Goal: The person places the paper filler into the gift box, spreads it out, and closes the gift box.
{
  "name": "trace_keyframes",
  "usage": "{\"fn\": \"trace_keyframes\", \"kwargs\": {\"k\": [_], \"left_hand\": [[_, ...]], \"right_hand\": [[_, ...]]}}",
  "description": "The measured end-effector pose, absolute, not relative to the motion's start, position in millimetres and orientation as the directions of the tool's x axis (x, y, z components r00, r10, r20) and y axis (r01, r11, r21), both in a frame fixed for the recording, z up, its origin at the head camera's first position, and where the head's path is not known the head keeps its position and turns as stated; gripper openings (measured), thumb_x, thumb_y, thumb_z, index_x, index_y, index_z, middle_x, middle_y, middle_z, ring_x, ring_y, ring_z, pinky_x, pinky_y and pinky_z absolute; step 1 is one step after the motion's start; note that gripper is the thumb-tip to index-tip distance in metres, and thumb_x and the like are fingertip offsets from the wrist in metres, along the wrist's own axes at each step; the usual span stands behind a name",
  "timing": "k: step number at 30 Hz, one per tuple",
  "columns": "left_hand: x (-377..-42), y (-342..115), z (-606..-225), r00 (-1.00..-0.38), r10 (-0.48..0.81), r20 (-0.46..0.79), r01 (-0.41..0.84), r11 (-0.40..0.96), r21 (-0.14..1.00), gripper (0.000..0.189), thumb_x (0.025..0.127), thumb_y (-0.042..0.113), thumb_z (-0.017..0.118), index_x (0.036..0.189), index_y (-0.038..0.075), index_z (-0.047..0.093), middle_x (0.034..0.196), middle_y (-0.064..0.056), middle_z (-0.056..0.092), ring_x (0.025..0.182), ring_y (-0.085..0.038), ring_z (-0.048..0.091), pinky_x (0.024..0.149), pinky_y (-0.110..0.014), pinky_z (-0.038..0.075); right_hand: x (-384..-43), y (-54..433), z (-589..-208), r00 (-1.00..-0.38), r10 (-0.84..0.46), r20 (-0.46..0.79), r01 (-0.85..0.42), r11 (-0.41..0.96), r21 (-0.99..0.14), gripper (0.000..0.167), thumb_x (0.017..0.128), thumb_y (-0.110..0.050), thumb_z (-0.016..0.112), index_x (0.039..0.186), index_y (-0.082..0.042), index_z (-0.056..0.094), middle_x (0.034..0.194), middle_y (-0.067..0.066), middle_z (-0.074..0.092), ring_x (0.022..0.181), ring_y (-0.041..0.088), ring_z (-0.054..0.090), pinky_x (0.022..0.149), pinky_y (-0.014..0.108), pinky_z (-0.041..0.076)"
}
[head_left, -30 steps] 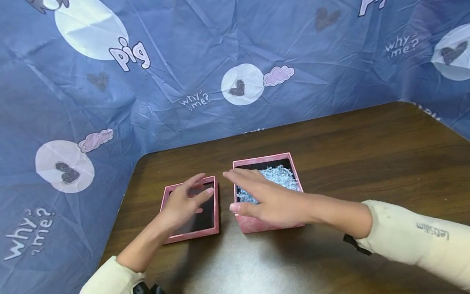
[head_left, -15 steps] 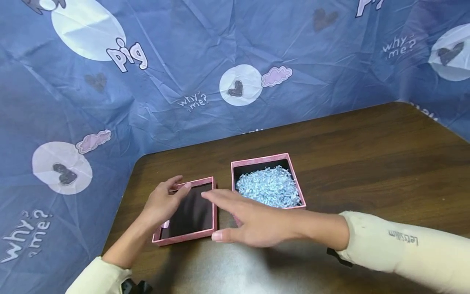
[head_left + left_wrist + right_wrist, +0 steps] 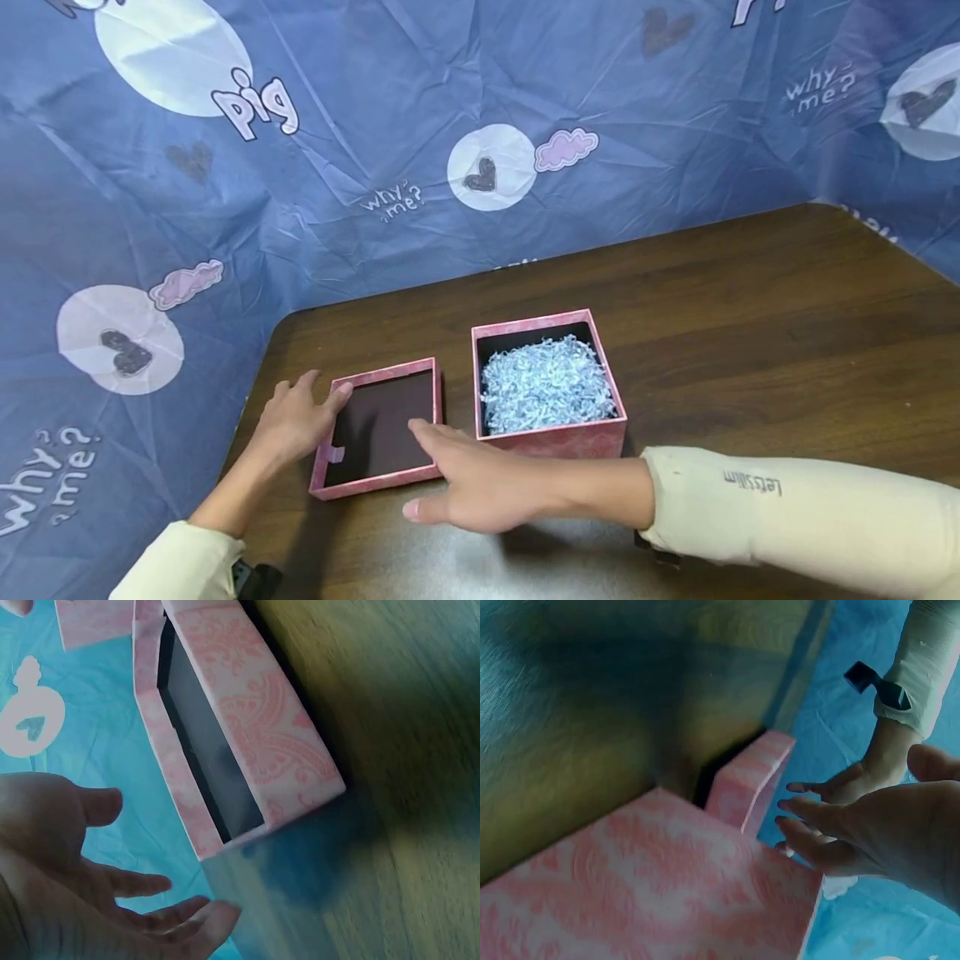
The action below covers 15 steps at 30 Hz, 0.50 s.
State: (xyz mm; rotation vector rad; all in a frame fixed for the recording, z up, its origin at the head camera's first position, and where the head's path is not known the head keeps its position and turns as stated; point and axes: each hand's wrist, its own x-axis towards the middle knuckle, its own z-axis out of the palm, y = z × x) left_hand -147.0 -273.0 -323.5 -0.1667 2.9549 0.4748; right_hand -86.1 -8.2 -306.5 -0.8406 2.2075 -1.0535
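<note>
A pink box (image 3: 573, 440) with a patterned outside stands on the table, filled with pale blue shredded paper (image 3: 547, 385). To its left lies the shallow pink lid (image 3: 375, 483), dark inside face up, with a small pinkish tab at its left wall. My left hand (image 3: 295, 421) hovers beside the lid's left edge, fingers spread and loosely bent; in the left wrist view a gap separates it from the lid (image 3: 277, 735). Over the lid's near right corner and in front of the box is my right hand (image 3: 487, 490), fingers extended, thumb apart, holding nothing.
The dark wooden table (image 3: 750, 333) extends far to the right of the box. A blue printed cloth (image 3: 360, 125) hangs behind the table and along its left side. Dark straps with small devices sit at both wrists, below the pale sleeves (image 3: 750, 500).
Both hands have moved left and apart from above the lid and box; the right hand also came nearer to me, uncovering the shredded paper. The lid has shifted and turned slightly leftward.
</note>
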Motion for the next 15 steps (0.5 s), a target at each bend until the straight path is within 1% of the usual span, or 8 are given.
{"fn": "trace_keyframes", "kwargs": {"k": [4, 6, 7, 9, 11, 13, 15], "left_hand": [[-146.8, -276.1, -323.1, -0.964, -0.105, -0.244, -0.169, 0.951, 0.260, 0.086, 0.097, 0.056, 0.039, 0.141, -0.018, 0.025, 0.136, -0.045, 0.031, 0.125, -0.059, 0.032, 0.099, -0.065, 0.033], [-146.0, -276.2, -323.1, -0.952, -0.122, -0.279, -0.195, 0.948, 0.251, 0.088, 0.097, 0.058, 0.040, 0.139, -0.019, 0.026, 0.135, -0.045, 0.034, 0.124, -0.058, 0.036, 0.097, -0.064, 0.035], [-145.5, -275.9, -323.4, -0.948, -0.128, -0.292, -0.205, 0.946, 0.252, 0.088, 0.097, 0.058, 0.040, 0.137, -0.019, 0.030, 0.132, -0.044, 0.039, 0.122, -0.057, 0.040, 0.095, -0.062, 0.038], [-143.9, -275.0, -323.9, -0.939, -0.141, -0.314, -0.228, 0.938, 0.262, 0.084, 0.096, 0.059, 0.042, 0.130, -0.018, 0.041, 0.119, -0.038, 0.054, 0.113, -0.052, 0.051, 0.088, -0.057, 0.045], [-142.1, -273.9, -324.3, -0.932, -0.149, -0.331, -0.244, 0.932, 0.267, 0.077, 0.095, 0.058, 0.045, 0.119, -0.015, 0.052, 0.100, -0.029, 0.064, 0.099, -0.044, 0.060, 0.080, -0.050, 0.049], [-140.3, -273.1, -323.9, -0.927, -0.154, -0.343, -0.255, 0.928, 0.272, 0.071, 0.095, 0.056, 0.047, 0.106, -0.013, 0.058, 0.084, -0.019, 0.066, 0.087, -0.035, 0.063, 0.072, -0.045, 0.049], [-139.1, -272.6, -323.2, -0.922, -0.159, -0.354, -0.265, 0.925, 0.273, 0.065, 0.095, 0.054, 0.048, 0.096, -0.010, 0.061, 0.076, -0.013, 0.066, 0.079, -0.030, 0.064, 0.068, -0.042, 0.050]], "right_hand": [[-87.5, -23.6, -310.3, -0.714, -0.663, -0.223, -0.240, 0.531, -0.813, 0.083, 0.094, -0.038, 0.058, 0.154, -0.004, 0.012, 0.160, 0.008, 0.011, 0.146, 0.025, 0.009, 0.117, 0.044, 0.012], [-88.2, -31.7, -312.9, -0.751, -0.617, -0.236, -0.204, 0.556, -0.806, 0.084, 0.093, -0.036, 0.060, 0.153, -0.001, 0.013, 0.160, 0.012, 0.012, 0.146, 0.027, 0.010, 0.117, 0.045, 0.013], [-88.8, -35.7, -314.2, -0.770, -0.591, -0.240, -0.187, 0.569, -0.801, 0.084, 0.092, -0.034, 0.061, 0.152, 0.001, 0.014, 0.160, 0.014, 0.013, 0.146, 0.028, 0.011, 0.117, 0.044, 0.013], [-90.1, -42.9, -317.2, -0.805, -0.541, -0.244, -0.158, 0.591, -0.791, 0.086, 0.090, -0.032, 0.063, 0.151, 0.004, 0.015, 0.158, 0.017, 0.015, 0.145, 0.031, 0.014, 0.117, 0.045, 0.016], [-91.8, -48.9, -320.1, -0.837, -0.491, -0.241, -0.138, 0.615, -0.777, 0.088, 0.087, -0.032, 0.066, 0.150, 0.007, 0.018, 0.156, 0.020, 0.020, 0.144, 0.034, 0.018, 0.116, 0.046, 0.018], [-93.3, -53.7, -322.6, -0.864, -0.448, -0.232, -0.112, 0.618, -0.778, 0.089, 0.084, -0.031, 0.069, 0.148, 0.009, 0.020, 0.154, 0.023, 0.025, 0.142, 0.038, 0.021, 0.115, 0.047, 0.020], [-94.4, -57.7, -324.6, -0.882, -0.413, -0.228, -0.081, 0.609, -0.789, 0.090, 0.082, -0.029, 0.071, 0.147, 0.010, 0.022, 0.151, 0.025, 0.029, 0.140, 0.040, 0.024, 0.114, 0.049, 0.022]]}}
